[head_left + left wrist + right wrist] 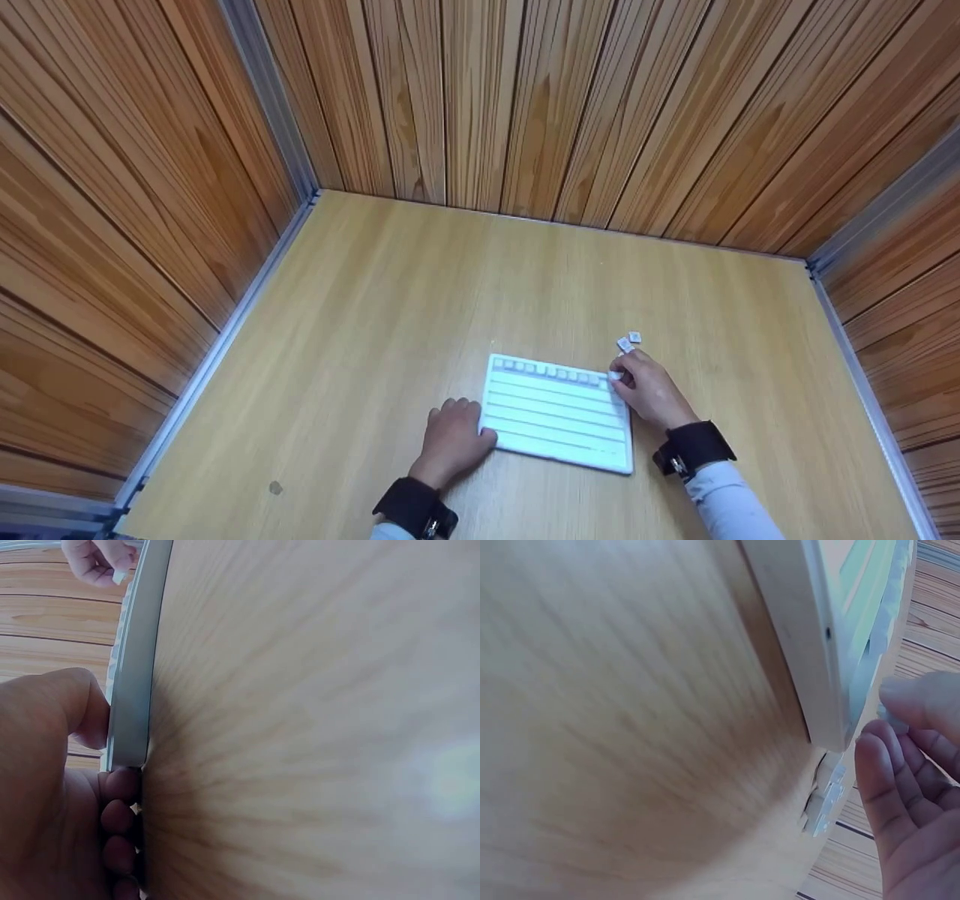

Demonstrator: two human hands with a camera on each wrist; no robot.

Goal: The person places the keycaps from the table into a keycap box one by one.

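A white rectangular board (pixel 555 421) with several raised ridges lies flat on the table. Along its far ridge stands a row of small white tiles (pixel 551 371). My left hand (pixel 454 437) grips the board's left edge, thumb over the top and curled fingers against the side, as the left wrist view shows. At the far right corner, my right hand (pixel 654 388) pinches a small white tile (pixel 892 720) between thumb and fingertips, close to the end of the row. Loose tiles (pixel 625 344) lie just beyond that hand, partly hidden by it; faint marks show on them.
The wood-look table (pixel 360 337) is bordered by metal rails and plank-patterned walls (pixel 480 105) at the back and sides. A small grey spot (pixel 275 487) marks the table at the near left. Dark bands circle both wrists.
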